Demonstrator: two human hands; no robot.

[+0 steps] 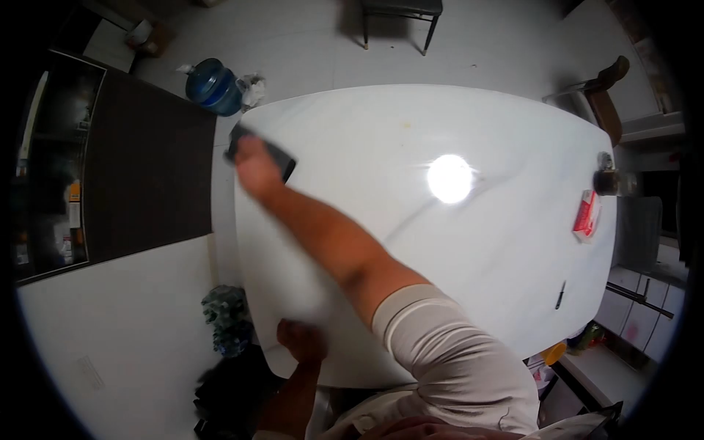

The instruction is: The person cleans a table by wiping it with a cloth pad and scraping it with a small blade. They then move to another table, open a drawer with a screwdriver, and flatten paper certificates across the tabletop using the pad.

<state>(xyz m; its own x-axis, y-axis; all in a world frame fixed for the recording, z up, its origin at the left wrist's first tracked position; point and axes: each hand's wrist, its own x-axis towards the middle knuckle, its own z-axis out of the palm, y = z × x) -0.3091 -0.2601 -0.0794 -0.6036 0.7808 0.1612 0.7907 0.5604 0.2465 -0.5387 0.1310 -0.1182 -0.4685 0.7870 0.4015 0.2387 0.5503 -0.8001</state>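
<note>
My right arm reaches across the white table to its far left corner. There my right hand is closed on a dark flat object, which lies at the table surface; motion blurs the fingers. Close to the near left edge, my left hand rests low by the tabletop with its fingers curled. Whether anything is inside it is too dim and small to tell.
A red and white packet, a dark jar and a small knife-like item lie on the table's right side. Beyond the far left corner stands a blue water bottle. Chairs stand behind.
</note>
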